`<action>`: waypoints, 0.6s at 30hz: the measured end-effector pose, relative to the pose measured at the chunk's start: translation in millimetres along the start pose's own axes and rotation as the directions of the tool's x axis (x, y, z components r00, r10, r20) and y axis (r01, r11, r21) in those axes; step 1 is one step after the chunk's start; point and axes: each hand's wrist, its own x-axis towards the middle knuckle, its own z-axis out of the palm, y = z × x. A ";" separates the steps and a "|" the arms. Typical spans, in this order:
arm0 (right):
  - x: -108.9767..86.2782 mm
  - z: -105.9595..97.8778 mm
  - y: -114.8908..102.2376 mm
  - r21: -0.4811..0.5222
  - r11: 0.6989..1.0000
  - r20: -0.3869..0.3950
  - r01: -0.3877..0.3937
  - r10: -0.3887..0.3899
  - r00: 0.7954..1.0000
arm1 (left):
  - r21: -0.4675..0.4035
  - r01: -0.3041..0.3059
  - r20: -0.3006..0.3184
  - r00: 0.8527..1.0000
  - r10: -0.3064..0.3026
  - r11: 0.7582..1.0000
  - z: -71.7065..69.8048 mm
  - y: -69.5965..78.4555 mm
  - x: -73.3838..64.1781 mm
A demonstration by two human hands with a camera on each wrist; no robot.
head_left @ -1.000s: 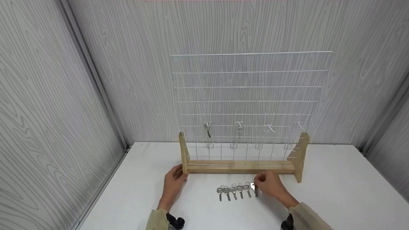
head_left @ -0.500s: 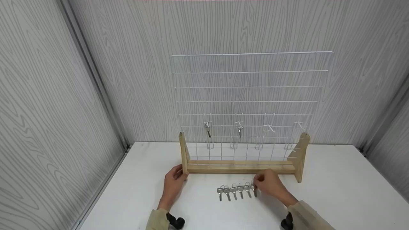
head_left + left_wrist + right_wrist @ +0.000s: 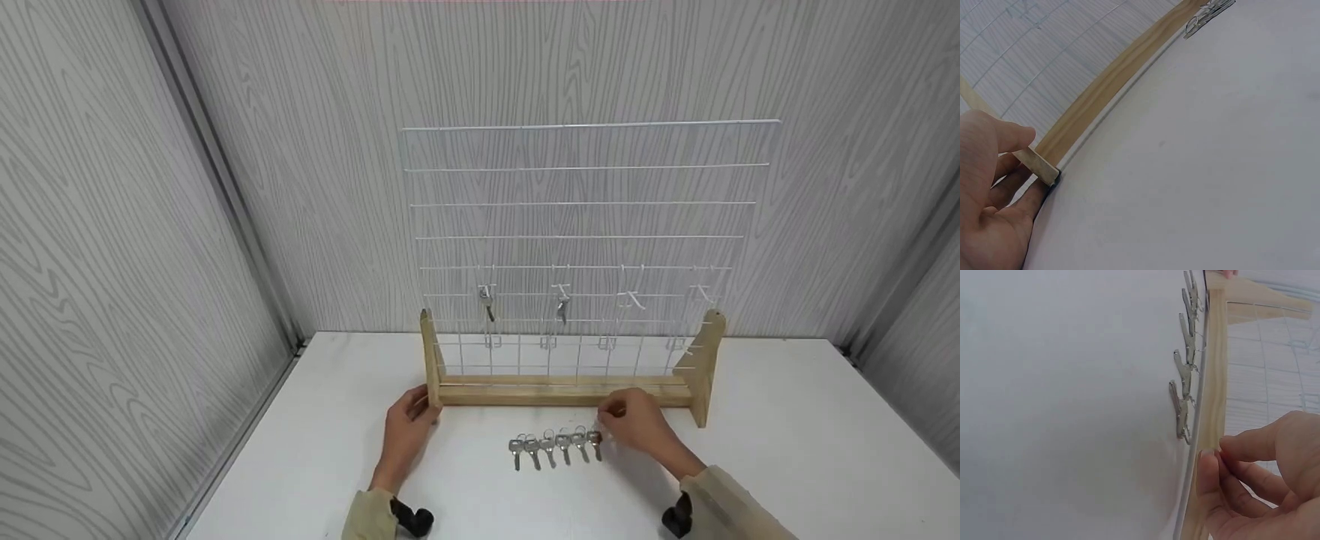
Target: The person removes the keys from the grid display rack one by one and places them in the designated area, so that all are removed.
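My left hand (image 3: 410,427) grips the foot of the wooden left upright (image 3: 1039,166) of a display stand, thumb on one side and fingers on the other. My right hand (image 3: 637,424) hovers in front of the stand's wooden base bar (image 3: 525,395). Its thumb and fingertips are curled together, with nothing visible between them in the right wrist view. Just beside those fingertips lies the rightmost key (image 3: 595,442), its ring (image 3: 1188,436) apart from them. Several more silver keys (image 3: 547,448) with rings lie in a row to its left.
The stand's white wire grid (image 3: 577,202) rises behind the base. A key (image 3: 488,304) hangs on its leftmost hook and another key (image 3: 563,307) on the second hook. Two further white hooks (image 3: 632,300) on the right bear no keys. Wood-grain panels stand around the white table (image 3: 772,435).
The rightmost key, tilted at my right fingertips a second ago, now lies in the row. My right hand has drawn slightly back from it. The left hand stays put.
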 end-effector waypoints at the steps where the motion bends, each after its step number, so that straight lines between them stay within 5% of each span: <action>1: 0.1 -2.4 -2.3 -0.003 1.000 -0.005 0.011 -0.011 1.000 | 0.001 0.001 -0.001 1.000 -0.001 1.000 0.1 0.1 0.5; 18: -6.4 -33.2 -53.6 0.037 0.990 -0.053 0.133 -0.131 0.990 | 0.010 -0.010 0.007 1.000 0.010 1.000 0.9 2.3 0.1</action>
